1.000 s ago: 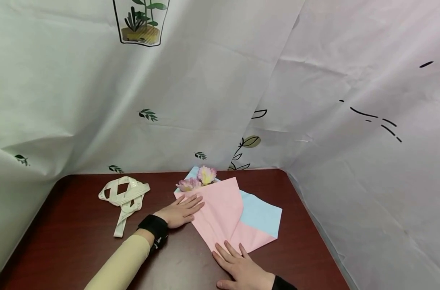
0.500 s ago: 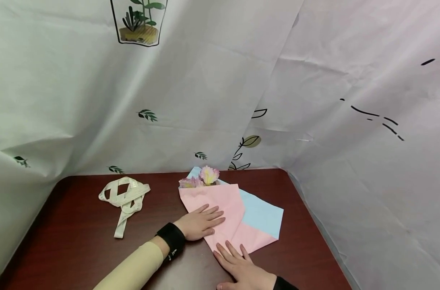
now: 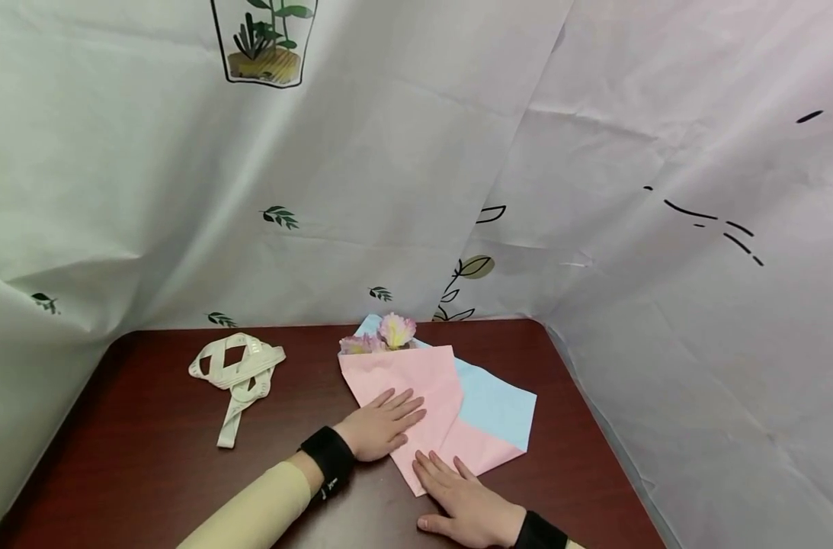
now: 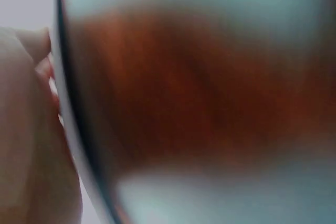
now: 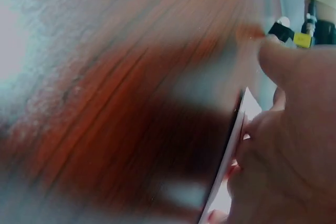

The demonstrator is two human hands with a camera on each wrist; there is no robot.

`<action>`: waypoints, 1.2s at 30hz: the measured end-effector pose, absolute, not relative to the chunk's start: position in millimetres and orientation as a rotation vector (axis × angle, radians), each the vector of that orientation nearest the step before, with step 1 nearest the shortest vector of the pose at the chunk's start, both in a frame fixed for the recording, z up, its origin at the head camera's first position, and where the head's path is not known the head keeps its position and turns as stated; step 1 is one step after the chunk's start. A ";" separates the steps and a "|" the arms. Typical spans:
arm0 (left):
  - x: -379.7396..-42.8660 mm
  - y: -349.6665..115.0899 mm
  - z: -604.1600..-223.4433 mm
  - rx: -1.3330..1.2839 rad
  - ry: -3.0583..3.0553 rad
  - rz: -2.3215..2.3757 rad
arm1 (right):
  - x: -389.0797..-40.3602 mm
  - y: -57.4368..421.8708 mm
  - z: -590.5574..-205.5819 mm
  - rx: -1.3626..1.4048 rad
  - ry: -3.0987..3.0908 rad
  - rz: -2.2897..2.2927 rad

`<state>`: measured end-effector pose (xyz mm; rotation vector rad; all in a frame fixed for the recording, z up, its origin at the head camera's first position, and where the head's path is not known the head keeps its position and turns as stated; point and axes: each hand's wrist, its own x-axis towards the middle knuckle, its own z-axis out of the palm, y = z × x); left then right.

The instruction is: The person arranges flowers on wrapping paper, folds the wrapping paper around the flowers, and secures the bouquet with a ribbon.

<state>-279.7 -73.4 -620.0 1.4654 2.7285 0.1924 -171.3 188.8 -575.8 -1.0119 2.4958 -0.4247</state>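
left hand [image 3: 380, 428], right hand [image 3: 467, 502] — fingers straight, gripping nothing | on one wrapper [image 3: 435, 380] | two flowers [image 3: 397, 332]

Below their blooms, the flowers [image 3: 387, 335] were hidden by the pink paper [image 3: 402, 374], itself partly covered by the left hand [image 3: 383, 427]; fingers of the right hand [image 3: 467, 499] hid a little near its lower tip. Markings on the tape measure [image 3: 241, 372] and lettering on the left wristband [image 3: 328, 457] were too small to read. The left sleeve [image 3: 258, 507] ran off the bottom edge, and the drawn jar [image 3: 264, 67] was cut at the top. The left wrist view was mostly blur; in the right wrist view, a black-and-yellow object [image 5: 302, 39] was too indistinct to name.
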 end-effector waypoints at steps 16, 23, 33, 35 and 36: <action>-198.0 -87.1 -598.1 1.667 2.424 0.117 | -197.7 212.2 -565.1 -1.014 2.232 -0.487; -198.8 -89.7 -593.7 1.605 2.327 0.280 | -210.7 221.9 -568.2 -1.065 2.237 -0.484; -198.3 -89.7 -596.9 1.603 2.351 0.313 | -243.7 244.1 -573.2 -0.983 2.412 -0.371; -198.8 -90.9 -601.4 1.599 2.337 0.347 | -254.5 250.2 -571.6 -0.907 2.452 -0.357; -199.2 -91.4 -603.5 1.584 2.321 0.372 | -259.6 252.1 -570.7 -0.876 2.462 -0.353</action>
